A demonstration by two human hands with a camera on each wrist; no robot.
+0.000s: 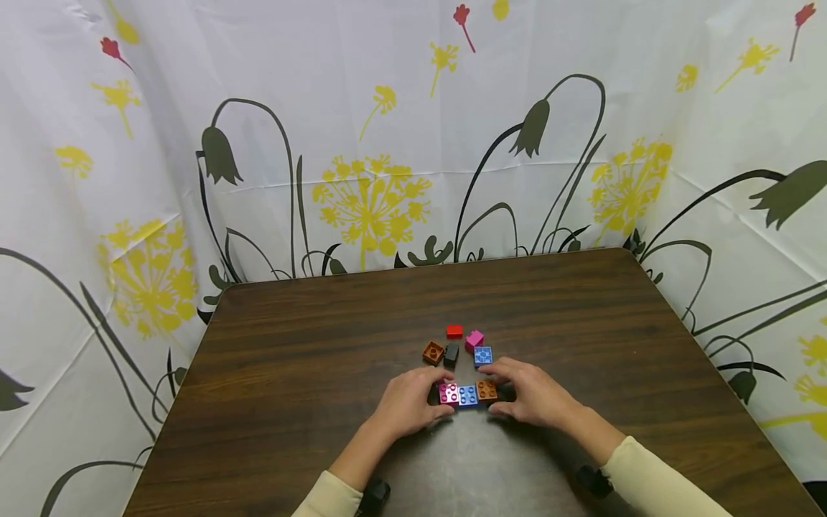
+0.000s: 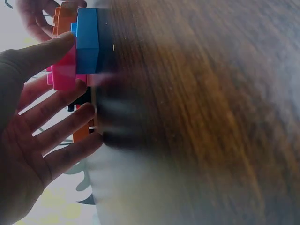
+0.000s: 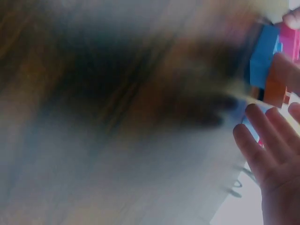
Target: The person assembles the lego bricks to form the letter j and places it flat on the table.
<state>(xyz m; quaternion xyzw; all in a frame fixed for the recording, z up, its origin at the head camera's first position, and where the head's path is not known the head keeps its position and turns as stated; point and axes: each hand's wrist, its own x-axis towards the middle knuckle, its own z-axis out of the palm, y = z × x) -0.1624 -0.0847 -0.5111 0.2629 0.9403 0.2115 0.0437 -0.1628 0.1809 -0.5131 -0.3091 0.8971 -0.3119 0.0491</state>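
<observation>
In the head view, my left hand [image 1: 410, 402] grips a pink brick [image 1: 449, 393] at the left end of a short row, thumb on the near side. My right hand [image 1: 530, 391] holds the orange brick [image 1: 487, 390] at the right end between thumb and fingers. Between them show the studs of a blue brick [image 1: 468, 396]. Seen from the left wrist, this blue brick [image 2: 87, 42] sits lower, with the pink brick [image 2: 64, 68] and orange brick [image 2: 65, 18] on top. The other fingers of both hands are spread.
Beyond the hands lie loose bricks on the brown table [image 1: 310, 359]: a red one [image 1: 454, 331], a pink one [image 1: 474, 339], a blue one [image 1: 482, 356], a black one [image 1: 451, 355] and an orange one [image 1: 433, 352]. A flowered curtain [image 1: 362, 86] hangs behind.
</observation>
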